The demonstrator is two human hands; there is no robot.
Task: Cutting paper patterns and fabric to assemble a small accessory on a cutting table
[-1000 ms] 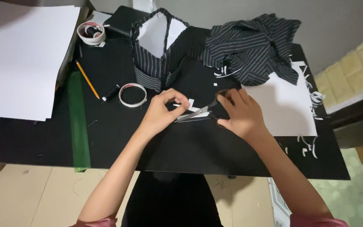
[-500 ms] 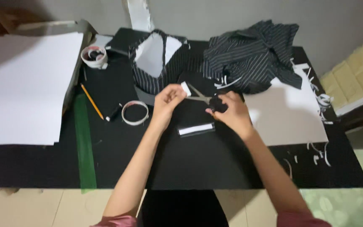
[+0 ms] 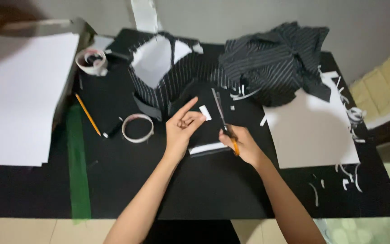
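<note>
Over the black table [image 3: 204, 190], the right hand [image 3: 242, 144] grips scissors [image 3: 222, 118] while left hand [image 3: 182, 129] fingers pinch a small white scrap [image 3: 205, 112].

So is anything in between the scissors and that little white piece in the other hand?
Nothing visible. The right hand holds the scissors with the blades pointing up the black table. The small white piece sits at the left hand's fingertips, just beside the blades, with only bare black surface between.
</note>
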